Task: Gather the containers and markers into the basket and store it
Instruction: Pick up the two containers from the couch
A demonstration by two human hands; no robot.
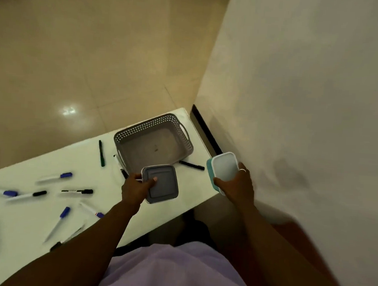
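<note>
A square grey-lidded plastic container [161, 184] is gripped at its near-left corner by the left hand [136, 187], thumb on the lid, and is held just in front of the grey perforated plastic basket [154, 140]. A white-lidded container with a teal base [221, 170] is grasped by the right hand [236, 185] and held tilted, past the right end of the white desk [35, 217] and close to the wall [296, 105]. The basket stands at the far right corner of the desk and appears empty but for a small dark speck.

Risks noted:
- The corner grip on the grey container is judged shallow; the container could pivot and drop onto the basket rim.
- The teal container hangs off the desk; a slip would send it to the floor [78, 47].
- Several markers lie scattered and untouched. A black marker [191, 165] and another marker [119, 166] lie right beside the basket and could be knocked or rolled off if either container is swung in low.
- The basket sits near the desk corner; a hard placement could push it toward the edge.
</note>
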